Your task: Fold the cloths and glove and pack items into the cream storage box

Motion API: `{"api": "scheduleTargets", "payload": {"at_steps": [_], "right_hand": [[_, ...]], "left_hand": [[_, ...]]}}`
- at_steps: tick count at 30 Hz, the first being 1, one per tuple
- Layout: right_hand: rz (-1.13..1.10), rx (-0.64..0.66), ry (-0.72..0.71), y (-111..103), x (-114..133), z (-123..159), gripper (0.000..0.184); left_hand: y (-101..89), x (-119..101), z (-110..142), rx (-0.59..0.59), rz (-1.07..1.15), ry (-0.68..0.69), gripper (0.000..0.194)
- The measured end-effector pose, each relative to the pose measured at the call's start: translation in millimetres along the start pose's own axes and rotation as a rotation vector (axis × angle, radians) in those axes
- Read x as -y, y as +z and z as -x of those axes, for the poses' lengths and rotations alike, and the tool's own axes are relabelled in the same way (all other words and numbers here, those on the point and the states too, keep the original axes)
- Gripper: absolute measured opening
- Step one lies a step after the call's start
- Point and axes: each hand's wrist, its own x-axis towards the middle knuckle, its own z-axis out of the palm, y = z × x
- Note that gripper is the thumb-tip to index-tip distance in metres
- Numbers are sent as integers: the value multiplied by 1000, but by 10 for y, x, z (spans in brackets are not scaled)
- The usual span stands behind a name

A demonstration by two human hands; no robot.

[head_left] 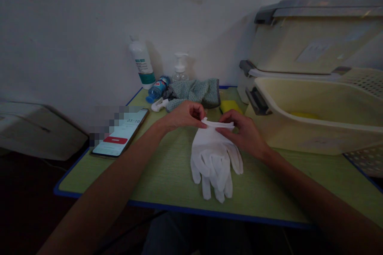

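Note:
A pair of white gloves (pixel 212 155) hangs or lies over the green table, fingers pointing toward me, one glove on top of the other. My left hand (pixel 187 114) pinches the left end of the cuffs between thumb and fingers. At the right end of the same cuffs, my right hand (pixel 241 129) is closed with its thumb in front. The cuff edge (pixel 218 123) stretches between both hands. Behind my left hand lies a crumpled grey-green cloth (pixel 194 93).
A phone (pixel 119 133) lies on the table (pixel 161 179) at left. At the back stand a white bottle (pixel 142 63) and a pump bottle (pixel 180 67), near a tipped blue bottle (pixel 158 88). A yellow sponge (pixel 230 106) sits by the cream bin (pixel 305 133); a lidded box (pixel 299 44) is behind.

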Motion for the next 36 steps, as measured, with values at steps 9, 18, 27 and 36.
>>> {"api": "scheduleTargets", "payload": {"at_steps": [9,18,27,36], "right_hand": [[44,15,16,-27,36,13,7],[21,39,6,-27,39,11,7],[30,18,7,-32,59,13,10],[140,-19,-53,-38,232,-29,14]], "left_hand": [[-58,44,14,33,118,-1,26],[-73,74,17,65,126,-80,28],[77,73,-12,86,17,-117,12],[181,129,-88,-52,91,50,24]]}}
